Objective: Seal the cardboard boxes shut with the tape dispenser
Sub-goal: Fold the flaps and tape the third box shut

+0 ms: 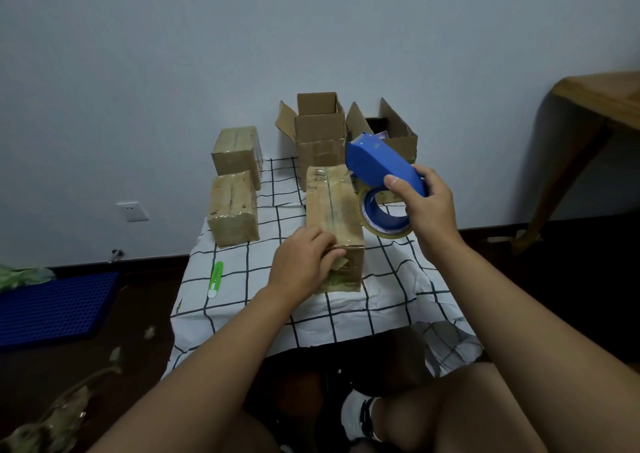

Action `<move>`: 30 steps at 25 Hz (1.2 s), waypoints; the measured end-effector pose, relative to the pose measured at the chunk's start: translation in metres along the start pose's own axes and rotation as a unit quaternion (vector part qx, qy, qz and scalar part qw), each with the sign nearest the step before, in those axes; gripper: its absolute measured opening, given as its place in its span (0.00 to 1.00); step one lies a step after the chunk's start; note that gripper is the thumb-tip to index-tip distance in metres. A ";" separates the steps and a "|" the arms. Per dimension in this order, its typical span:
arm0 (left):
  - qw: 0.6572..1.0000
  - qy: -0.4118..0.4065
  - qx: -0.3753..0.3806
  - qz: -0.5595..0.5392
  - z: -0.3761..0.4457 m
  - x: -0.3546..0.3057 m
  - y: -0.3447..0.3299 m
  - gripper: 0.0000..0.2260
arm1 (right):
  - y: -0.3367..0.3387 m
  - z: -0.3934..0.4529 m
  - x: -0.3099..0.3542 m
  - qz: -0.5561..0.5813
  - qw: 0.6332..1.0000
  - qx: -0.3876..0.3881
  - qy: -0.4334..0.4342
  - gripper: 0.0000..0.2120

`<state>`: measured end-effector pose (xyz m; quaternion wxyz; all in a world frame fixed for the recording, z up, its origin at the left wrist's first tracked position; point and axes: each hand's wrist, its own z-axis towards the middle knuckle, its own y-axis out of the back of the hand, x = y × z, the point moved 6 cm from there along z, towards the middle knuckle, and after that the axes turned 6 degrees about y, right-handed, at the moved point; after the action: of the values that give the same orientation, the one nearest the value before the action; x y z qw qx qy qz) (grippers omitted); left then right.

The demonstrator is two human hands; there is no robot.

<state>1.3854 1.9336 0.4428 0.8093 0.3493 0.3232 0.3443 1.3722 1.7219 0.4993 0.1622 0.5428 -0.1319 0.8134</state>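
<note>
A closed cardboard box (pixel 332 207) with tape along its top seam lies in the middle of the checked cloth (pixel 391 279). My left hand (pixel 304 262) rests on its near left corner, fingers pressing the front edge. My right hand (pixel 426 207) grips the blue tape dispenser (pixel 377 165) in the air just right of the box, with its clear tape roll (pixel 384 215) hanging below. Two taped boxes (pixel 233 208) (pixel 237 151) stand at the left. Two open boxes (pixel 320 134) (pixel 391 130) with raised flaps stand at the back.
A green and white cutter (pixel 215 279) lies on the cloth's left side. On the floor at the left sit a blue mat (pixel 52 307) and tape scraps (pixel 59 414). A wooden table (pixel 595 99) stands at the right. My knees are below the cloth's front edge.
</note>
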 end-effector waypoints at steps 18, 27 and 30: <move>0.998 -0.068 -0.012 0.010 0.008 -0.003 -0.021 0.16 | 0.021 -0.015 -0.026 -0.007 0.999 -0.005 -0.040 0.18; 0.994 -0.106 0.007 0.014 0.000 -0.004 -0.010 0.11 | 0.009 -0.008 -0.012 -0.002 0.997 0.074 -0.039 0.18; 0.995 -0.023 0.081 -0.053 0.004 -0.006 0.001 0.15 | 0.002 -0.007 -0.004 0.004 0.993 0.114 -0.039 0.22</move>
<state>1.3844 1.9281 0.4474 0.8029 0.4035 0.3495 0.2654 1.3669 1.7223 0.4934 0.0907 0.5889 -0.0472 0.8017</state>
